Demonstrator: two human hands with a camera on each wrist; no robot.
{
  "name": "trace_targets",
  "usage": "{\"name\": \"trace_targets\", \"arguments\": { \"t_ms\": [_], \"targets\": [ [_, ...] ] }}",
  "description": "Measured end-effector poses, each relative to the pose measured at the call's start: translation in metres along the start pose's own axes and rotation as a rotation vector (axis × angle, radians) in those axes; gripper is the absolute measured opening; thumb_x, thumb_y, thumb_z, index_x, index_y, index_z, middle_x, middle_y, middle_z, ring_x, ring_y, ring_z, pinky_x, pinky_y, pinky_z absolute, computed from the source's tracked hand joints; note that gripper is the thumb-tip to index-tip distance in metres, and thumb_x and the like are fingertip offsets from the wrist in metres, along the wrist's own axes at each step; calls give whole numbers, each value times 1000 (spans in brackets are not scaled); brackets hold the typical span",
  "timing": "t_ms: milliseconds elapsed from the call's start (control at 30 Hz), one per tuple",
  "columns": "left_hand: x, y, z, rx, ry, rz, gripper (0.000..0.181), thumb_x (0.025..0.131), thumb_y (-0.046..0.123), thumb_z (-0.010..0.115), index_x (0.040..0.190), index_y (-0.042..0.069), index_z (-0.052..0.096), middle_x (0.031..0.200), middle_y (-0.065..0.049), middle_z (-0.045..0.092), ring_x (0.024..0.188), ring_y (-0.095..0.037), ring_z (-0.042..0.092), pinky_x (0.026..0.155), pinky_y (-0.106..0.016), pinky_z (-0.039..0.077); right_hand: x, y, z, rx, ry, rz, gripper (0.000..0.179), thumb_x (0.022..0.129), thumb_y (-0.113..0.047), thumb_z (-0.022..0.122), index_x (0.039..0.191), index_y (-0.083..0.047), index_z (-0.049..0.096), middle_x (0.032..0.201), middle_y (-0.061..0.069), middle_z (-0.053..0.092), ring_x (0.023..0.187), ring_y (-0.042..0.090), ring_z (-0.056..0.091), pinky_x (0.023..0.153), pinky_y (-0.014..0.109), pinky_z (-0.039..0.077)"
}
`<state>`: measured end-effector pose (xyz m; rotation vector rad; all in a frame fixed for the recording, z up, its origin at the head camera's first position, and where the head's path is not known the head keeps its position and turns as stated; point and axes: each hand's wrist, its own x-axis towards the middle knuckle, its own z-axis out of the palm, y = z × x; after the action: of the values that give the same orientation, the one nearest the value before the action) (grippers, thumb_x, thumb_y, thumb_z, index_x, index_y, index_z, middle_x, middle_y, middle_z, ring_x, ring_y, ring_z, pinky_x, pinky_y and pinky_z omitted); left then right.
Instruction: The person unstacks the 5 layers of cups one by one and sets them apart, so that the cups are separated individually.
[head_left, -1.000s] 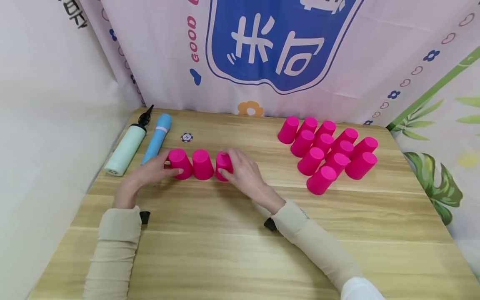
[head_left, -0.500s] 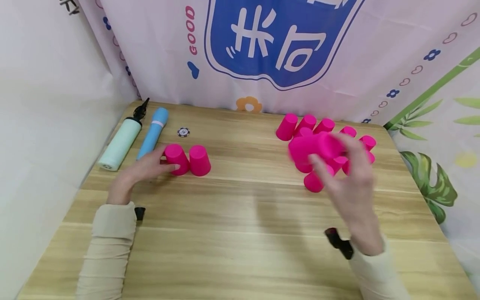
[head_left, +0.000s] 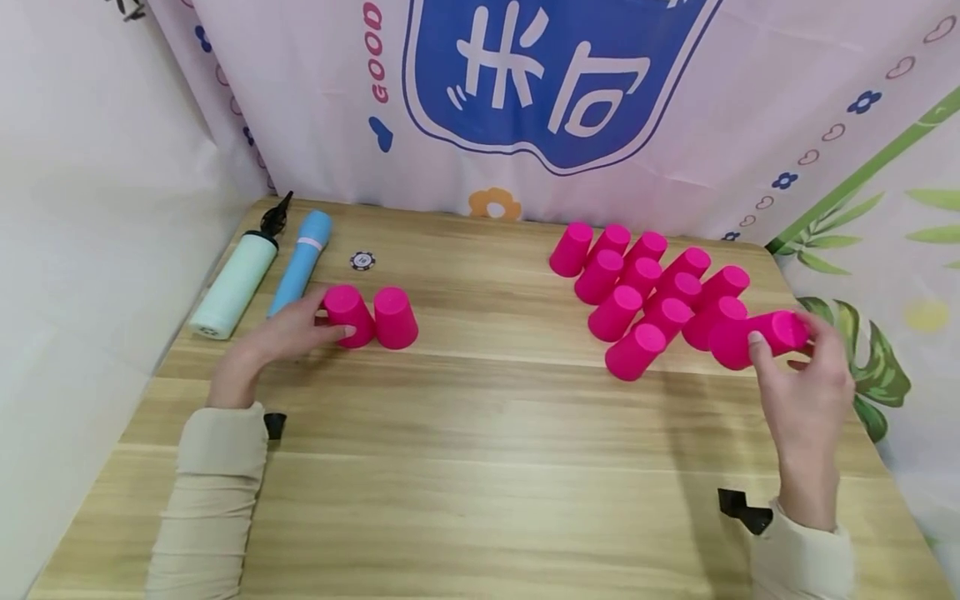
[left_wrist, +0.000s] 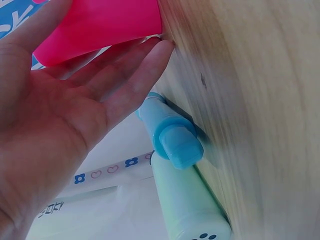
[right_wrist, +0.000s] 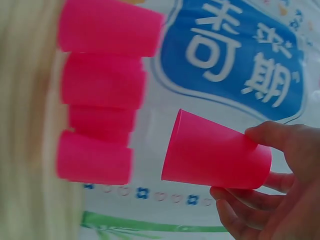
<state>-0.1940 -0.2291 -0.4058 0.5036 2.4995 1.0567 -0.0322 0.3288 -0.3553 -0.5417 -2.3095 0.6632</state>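
Observation:
My left hand (head_left: 288, 329) is around the leftmost of two upside-down pink cups, its thumb across the front of that cup (head_left: 348, 310). In the left wrist view, the fingers (left_wrist: 137, 75) lie along the side of the cup (left_wrist: 105, 25). A second pink cup (head_left: 395, 317) stands just to its right. My right hand (head_left: 810, 400) holds another pink cup (right_wrist: 215, 155) by its closed end, thumb on one side and fingers on the other. It is tilted with its mouth toward the left, in the air at the right end of several standing pink cups (head_left: 636, 352).
A mint-green hand pump (head_left: 235, 283) and a blue microphone-shaped object (head_left: 302, 262) lie at the back left of the wooden table (head_left: 465, 467). A poker chip (head_left: 362, 261) lies near them. A printed curtain (head_left: 330, 108) hangs behind the table.
My right hand has lifted the rightmost cup from the row of three and carried it right, over the group, to its right end. My left hand stays at the leftmost cup.

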Motion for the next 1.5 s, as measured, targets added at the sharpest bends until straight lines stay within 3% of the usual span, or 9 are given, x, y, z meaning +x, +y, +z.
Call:
{"name": "trace_targets", "arguments": {
  "t_ms": [233, 500, 933, 1167, 1500],
  "targets": [
    [0, 1, 0, 5, 0, -2, 60, 95, 22, 63, 140, -3, 31, 136, -23, 44, 125, -44, 43, 103, -56, 40, -2, 28, 23, -55, -186, 45, 57, 89, -28, 66, 137, -3, 47, 122, 19, 57, 104, 33, 56, 69, 12, 34],
    [2, 2, 0, 3, -3, -16, 60, 95, 23, 62, 140, -2, 30, 136, -24, 44, 125, -44, 43, 103, -57, 39, -4, 34, 36, -73, -321, 69, 61, 91, -26, 66, 141, -2, 41, 127, 22, 52, 109, 36, 53, 73, 24, 41],
    [3, -1, 1, 15, -3, -29, 62, 95, 25, 62, 140, -1, 30, 136, -23, 43, 126, -44, 42, 102, -57, 39, -4, 35, 49, -78, -329, 21, 59, 90, -23, 66, 139, 1, 43, 124, 25, 54, 106, 38, 54, 74, 33, 44],
    [2, 0, 0, 8, -4, -28, 61, 95, 24, 62, 140, -2, 30, 136, -23, 43, 126, -44, 43, 102, -57, 40, -4, 36, 53, -72, -340, -17, 57, 90, -21, 67, 137, 1, 44, 121, 23, 55, 103, 37, 55, 74, 29, 43],
    [1, 2, -1, 4, -8, -34, 62, 95, 24, 62, 141, -2, 29, 137, -24, 43, 126, -44, 42, 102, -57, 39, -3, 36, 55, -58, -363, -27, 59, 89, -19, 68, 138, 2, 42, 123, 25, 53, 104, 39, 54, 78, 40, 47]
  ]
}}
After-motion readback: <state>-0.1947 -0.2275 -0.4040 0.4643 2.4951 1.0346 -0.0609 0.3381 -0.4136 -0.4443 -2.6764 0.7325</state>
